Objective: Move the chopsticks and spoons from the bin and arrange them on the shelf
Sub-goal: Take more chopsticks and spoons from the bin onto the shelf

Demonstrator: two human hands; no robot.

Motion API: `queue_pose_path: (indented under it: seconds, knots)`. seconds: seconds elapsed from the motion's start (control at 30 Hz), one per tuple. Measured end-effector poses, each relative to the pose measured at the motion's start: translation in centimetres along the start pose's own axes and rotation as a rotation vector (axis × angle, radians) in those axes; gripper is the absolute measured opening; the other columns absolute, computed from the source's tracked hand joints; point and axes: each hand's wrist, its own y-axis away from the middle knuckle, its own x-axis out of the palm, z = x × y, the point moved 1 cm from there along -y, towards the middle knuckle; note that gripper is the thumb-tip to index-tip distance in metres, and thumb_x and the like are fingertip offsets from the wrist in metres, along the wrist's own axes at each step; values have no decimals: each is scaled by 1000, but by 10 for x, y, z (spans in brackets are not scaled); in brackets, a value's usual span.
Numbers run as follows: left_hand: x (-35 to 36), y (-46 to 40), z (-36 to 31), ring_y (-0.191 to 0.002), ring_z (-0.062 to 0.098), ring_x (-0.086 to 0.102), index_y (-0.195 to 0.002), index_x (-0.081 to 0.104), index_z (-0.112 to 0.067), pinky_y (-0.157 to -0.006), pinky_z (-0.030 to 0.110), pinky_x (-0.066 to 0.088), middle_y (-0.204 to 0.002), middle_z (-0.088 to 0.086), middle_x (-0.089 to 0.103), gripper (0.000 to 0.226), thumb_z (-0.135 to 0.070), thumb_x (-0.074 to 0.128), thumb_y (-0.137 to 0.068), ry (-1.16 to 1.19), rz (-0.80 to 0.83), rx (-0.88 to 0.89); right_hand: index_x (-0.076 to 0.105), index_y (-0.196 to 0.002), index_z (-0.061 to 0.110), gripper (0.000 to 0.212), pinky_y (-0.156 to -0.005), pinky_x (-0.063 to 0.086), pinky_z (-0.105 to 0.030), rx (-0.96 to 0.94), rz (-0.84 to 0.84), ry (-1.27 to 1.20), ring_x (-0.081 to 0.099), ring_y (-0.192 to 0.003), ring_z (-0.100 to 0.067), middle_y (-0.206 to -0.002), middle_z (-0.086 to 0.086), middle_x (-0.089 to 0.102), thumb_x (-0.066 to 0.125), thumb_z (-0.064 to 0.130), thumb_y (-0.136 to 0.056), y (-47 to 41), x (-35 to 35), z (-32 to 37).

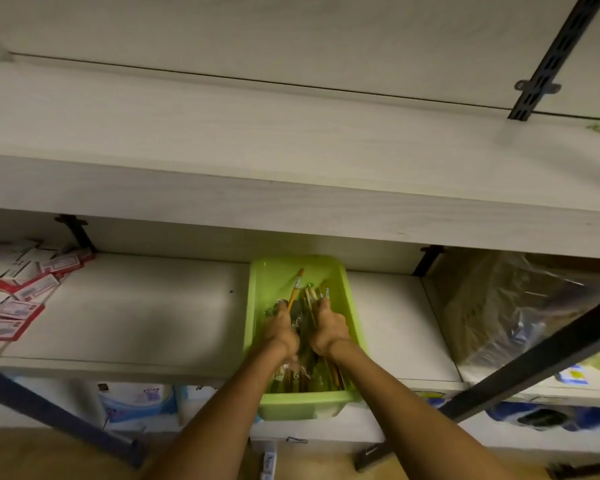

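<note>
A lime green plastic bin (355, 327) stands on the middle shelf (136, 317), holding a pile of wrapped wooden chopsticks and spoons (307, 372). Both my hands are inside it. My left hand (280, 329) grips a thin orange-handled stick (296, 287) that points up and away, together with a crinkly clear wrapper. My right hand (329, 327) grips a bundle of wooden chopsticks (311, 296) whose ends stick out past my fingers. Which pieces under my palms are spoons is hidden.
Red-and-white small boxes (18, 292) lie in a heap at the shelf's left. A large plastic-wrapped package (513, 313) fills the right. A wide pale upper shelf (257, 140) overhangs. A dark diagonal bar (534, 358) crosses the lower right. Packaged goods (136, 400) sit below.
</note>
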Motion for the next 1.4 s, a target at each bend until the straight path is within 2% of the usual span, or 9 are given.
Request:
queue_pose_path:
  seconds: [0.13,0.3,0.43,0.7,0.83,0.93,1.13,1.27,1.4]
  knots:
    - [-9,1,-3,-81,38,68,-139,25,-24,-48,43,58,-115,19,55,57,5,40,-93,39,4,11,29,-136,15,56,-93,49,-43,-47,-82,102,58,-110,-41,-118,-21,58,55,5,-87,4,-5,4]
    - [-18,6,-9,-45,23,59,-143,24,-28,-29,24,43,-117,21,55,56,-4,43,-95,69,11,71,30,-136,19,58,-90,51,-42,-68,-150,89,60,-106,-39,-115,-19,60,59,8,-86,9,-9,15]
    - [-22,9,-13,-44,21,57,-146,18,-32,-29,20,40,-125,17,51,60,-9,43,-97,75,28,152,35,-132,16,53,-85,50,-40,-85,-207,-30,61,-103,-40,-111,-20,63,63,14,-86,19,-18,22]
    - [-45,33,-22,-41,19,57,-128,34,-29,-30,21,39,-103,16,60,37,-13,44,-96,36,37,339,39,-132,11,54,-72,41,-27,-191,-341,-145,61,-101,-36,-104,-12,63,63,7,-83,53,-47,27]
    - [-53,50,-30,-68,35,67,-124,35,-32,-53,41,57,-96,12,62,38,-17,48,-92,-42,12,469,39,-133,10,54,-69,38,-21,-260,-445,-182,60,-89,-24,-94,1,55,64,8,-85,80,-71,27]
    - [-51,66,-39,-84,37,63,-134,35,-29,-72,44,55,-101,15,61,44,-16,48,-94,-89,21,569,38,-134,11,57,-59,41,-13,-260,-475,-176,59,-75,-17,-94,-2,57,65,9,-84,101,-91,14]
    - [-22,111,-60,-49,14,49,-137,32,-27,-35,17,32,-75,6,54,43,-13,44,-98,-184,55,739,34,-135,19,59,-66,59,-36,-222,-488,-294,64,-73,-21,-99,-7,58,63,5,-85,152,-108,-40]
    - [17,153,-70,-53,13,48,-140,25,-22,-41,20,30,-72,3,52,45,-12,39,-99,-268,88,812,36,-134,22,58,-75,57,-38,-202,-530,-337,63,-78,-18,-92,4,54,63,6,-85,189,-112,-92]
    - [73,188,-75,-73,34,60,-141,22,-21,-61,47,49,-89,16,61,47,-13,39,-97,-290,99,843,36,-129,28,55,-61,56,-28,-167,-540,-344,64,-68,-14,-88,2,57,62,7,-85,230,-121,-154]
